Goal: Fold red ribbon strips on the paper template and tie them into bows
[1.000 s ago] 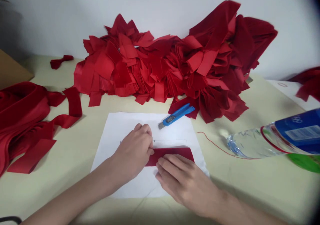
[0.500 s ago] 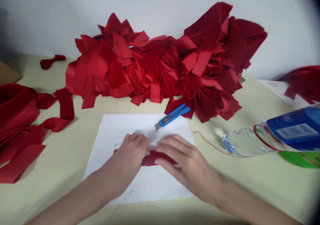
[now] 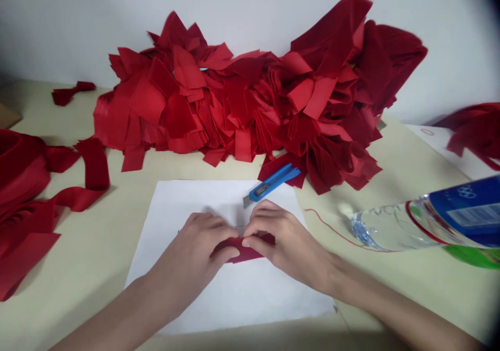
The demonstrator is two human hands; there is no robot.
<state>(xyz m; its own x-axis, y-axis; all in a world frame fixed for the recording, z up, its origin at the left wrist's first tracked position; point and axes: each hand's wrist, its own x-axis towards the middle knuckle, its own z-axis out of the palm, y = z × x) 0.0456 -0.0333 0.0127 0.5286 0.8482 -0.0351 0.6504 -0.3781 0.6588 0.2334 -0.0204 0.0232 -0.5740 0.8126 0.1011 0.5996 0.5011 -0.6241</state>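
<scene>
Head view: left hand (image 3: 191,257) and right hand (image 3: 283,241) close together, in a narrow grip on a short dark-red fabric strip (image 3: 244,250) from both sides, fingers curled over it, most of it hidden beneath them. Strip low on a white paper sheet (image 3: 230,299), with a faint drawn line mostly covered by the hands. Just above the right hand, a blue utility knife (image 3: 271,183), untouched, lying across the paper's top edge, blade toward the hands. Behind, a large heap of red fabric pieces (image 3: 234,101) on a pale table (image 3: 78,309). At left, looped red strips (image 3: 19,174), cut off by the frame. At right, a tilted plastic water bottle (image 3: 390,226), also cut off, above a green object (image 3: 474,257) too hidden to name.
</scene>
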